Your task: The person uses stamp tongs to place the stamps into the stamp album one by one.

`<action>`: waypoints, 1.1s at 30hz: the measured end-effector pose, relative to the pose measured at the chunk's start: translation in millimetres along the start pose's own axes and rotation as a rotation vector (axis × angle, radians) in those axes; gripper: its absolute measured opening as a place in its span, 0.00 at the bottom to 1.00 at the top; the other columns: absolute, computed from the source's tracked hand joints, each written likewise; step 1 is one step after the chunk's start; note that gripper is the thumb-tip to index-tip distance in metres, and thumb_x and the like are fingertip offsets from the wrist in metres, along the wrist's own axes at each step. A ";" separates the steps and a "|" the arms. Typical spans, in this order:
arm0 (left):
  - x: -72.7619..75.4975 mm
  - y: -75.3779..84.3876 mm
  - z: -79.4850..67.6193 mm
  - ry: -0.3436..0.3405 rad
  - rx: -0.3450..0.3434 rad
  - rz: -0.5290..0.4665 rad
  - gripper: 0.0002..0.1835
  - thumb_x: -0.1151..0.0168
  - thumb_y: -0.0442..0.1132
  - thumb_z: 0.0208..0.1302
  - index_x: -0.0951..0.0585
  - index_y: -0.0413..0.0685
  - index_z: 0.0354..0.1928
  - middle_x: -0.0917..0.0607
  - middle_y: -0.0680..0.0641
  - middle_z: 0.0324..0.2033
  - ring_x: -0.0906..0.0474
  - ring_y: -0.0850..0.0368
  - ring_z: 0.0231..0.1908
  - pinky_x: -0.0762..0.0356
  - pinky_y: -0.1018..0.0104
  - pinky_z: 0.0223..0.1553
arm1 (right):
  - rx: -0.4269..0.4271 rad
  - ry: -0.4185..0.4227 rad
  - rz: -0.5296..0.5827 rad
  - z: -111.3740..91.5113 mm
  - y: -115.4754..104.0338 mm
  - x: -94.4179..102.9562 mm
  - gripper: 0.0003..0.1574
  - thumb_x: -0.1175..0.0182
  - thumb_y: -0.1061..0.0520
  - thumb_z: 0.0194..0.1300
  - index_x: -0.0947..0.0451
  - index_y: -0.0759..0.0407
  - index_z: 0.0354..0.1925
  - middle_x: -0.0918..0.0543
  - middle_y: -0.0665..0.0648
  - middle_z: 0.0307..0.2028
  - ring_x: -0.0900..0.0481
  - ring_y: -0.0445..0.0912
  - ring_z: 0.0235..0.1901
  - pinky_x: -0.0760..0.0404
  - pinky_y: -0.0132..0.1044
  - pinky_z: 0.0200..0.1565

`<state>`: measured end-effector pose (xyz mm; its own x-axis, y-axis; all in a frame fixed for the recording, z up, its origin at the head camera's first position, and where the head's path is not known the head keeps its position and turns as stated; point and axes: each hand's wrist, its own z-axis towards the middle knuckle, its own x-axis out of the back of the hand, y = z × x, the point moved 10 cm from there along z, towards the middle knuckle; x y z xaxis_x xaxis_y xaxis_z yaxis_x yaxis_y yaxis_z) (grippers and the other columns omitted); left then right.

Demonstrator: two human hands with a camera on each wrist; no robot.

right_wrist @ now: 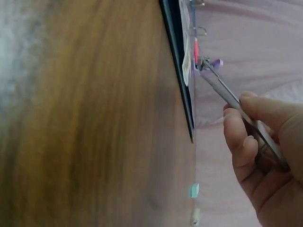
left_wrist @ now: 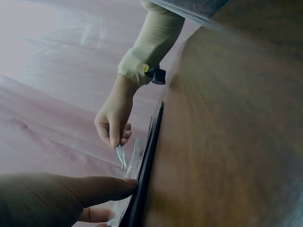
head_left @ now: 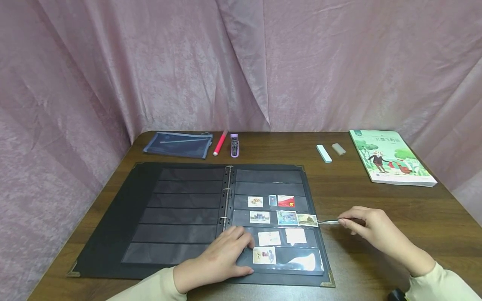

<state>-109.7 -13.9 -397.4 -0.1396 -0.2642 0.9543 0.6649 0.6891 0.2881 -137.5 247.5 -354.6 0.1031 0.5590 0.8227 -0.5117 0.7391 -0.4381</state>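
A black stamp album (head_left: 109,217) lies open on the table, with several stamps in the clear strips of its right page. My right hand (head_left: 373,225) pinches metal tweezers (right_wrist: 227,94) between thumb and fingers, right of the album. The tweezers' tips reach the right edge of a stamp (head_left: 307,220) at the outer end of a middle row; whether they grip it I cannot tell. In the right wrist view the prongs look slightly apart. My left hand (head_left: 222,253) rests on the right page near the rings, beside a lower stamp (head_left: 264,255), its fingers loosely bent.
Behind the album lie a blue mesh pouch (head_left: 178,145), a pink marker (head_left: 220,143) and a purple-trimmed stapler-like item (head_left: 234,146). An eraser-like pale blue block (head_left: 324,153), a beige block (head_left: 338,149) and a green picture-covered book (head_left: 391,158) lie at the back right.
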 end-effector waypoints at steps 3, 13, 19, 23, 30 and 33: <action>-0.3 -0.2 -0.1 -0.002 0.001 -0.001 0.23 0.31 0.56 0.41 0.29 0.58 0.37 0.30 0.60 0.33 0.36 0.66 0.38 0.34 0.70 0.42 | -0.127 -0.052 0.052 -0.5 16.2 -2.4 0.03 0.40 0.59 0.56 0.20 0.54 0.31 0.23 0.43 0.19 0.31 0.30 0.15 0.32 0.24 0.17; -1.1 0.1 0.3 -0.002 -0.004 0.000 0.23 0.32 0.56 0.42 0.29 0.58 0.37 0.30 0.60 0.33 0.36 0.66 0.37 0.34 0.70 0.41 | -0.312 -0.171 0.157 -3.0 44.9 -13.3 0.09 0.44 0.53 0.61 0.20 0.56 0.33 0.22 0.46 0.19 0.28 0.34 0.17 0.29 0.29 0.18; -1.7 0.0 0.8 -0.011 -0.001 -0.003 0.23 0.32 0.56 0.42 0.29 0.59 0.37 0.30 0.60 0.34 0.36 0.66 0.37 0.34 0.71 0.41 | -0.316 -0.182 0.168 -2.5 47.5 -16.9 0.09 0.44 0.53 0.60 0.20 0.56 0.33 0.22 0.46 0.19 0.28 0.34 0.17 0.29 0.29 0.18; -1.3 0.2 0.9 -0.014 -0.002 -0.008 0.23 0.32 0.56 0.42 0.29 0.59 0.37 0.31 0.60 0.34 0.36 0.66 0.37 0.34 0.71 0.41 | -0.325 -0.189 0.160 -2.6 50.2 -18.4 0.09 0.44 0.52 0.60 0.20 0.55 0.32 0.23 0.46 0.19 0.29 0.34 0.17 0.29 0.29 0.18; -0.1 0.4 1.0 -0.007 -0.005 0.002 0.23 0.32 0.56 0.42 0.29 0.59 0.37 0.30 0.60 0.34 0.36 0.66 0.37 0.34 0.71 0.41 | -0.308 -0.186 0.171 -2.5 50.4 -20.3 0.07 0.43 0.54 0.60 0.20 0.55 0.32 0.23 0.46 0.18 0.29 0.33 0.17 0.29 0.29 0.18; 0.1 0.0 0.4 -0.005 -0.003 0.006 0.23 0.32 0.56 0.42 0.29 0.59 0.37 0.30 0.60 0.33 0.36 0.66 0.37 0.34 0.70 0.42 | -0.269 -0.173 0.183 -1.1 46.8 -21.0 0.05 0.43 0.56 0.60 0.20 0.54 0.32 0.24 0.46 0.19 0.29 0.33 0.17 0.30 0.29 0.17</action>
<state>-110.0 -13.6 -397.3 -0.1393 -0.2568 0.9564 0.6678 0.6888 0.2822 -162.7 270.7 -392.8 -0.1272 0.6365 0.7607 -0.2636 0.7177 -0.6446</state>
